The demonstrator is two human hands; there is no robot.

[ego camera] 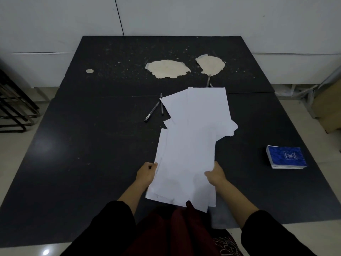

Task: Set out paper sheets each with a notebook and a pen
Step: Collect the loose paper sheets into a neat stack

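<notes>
I hold a loose bundle of white paper sheets [184,163] over the near middle of the black table [83,145]. My left hand [146,172] grips its left edge and my right hand [215,174] grips its right edge. More white sheets [201,109] lie fanned on the table just beyond the bundle. Two dark pens [154,109] rest to the left of those sheets, and a third pen [208,81] pokes out behind them. A small stack of blue notebooks [286,157] sits near the table's right edge.
Two pale patches of worn surface [168,69] mark the far middle of the table. A dark metal rack [14,106] stands off the left side. A cardboard box [328,109] sits on the floor at the right.
</notes>
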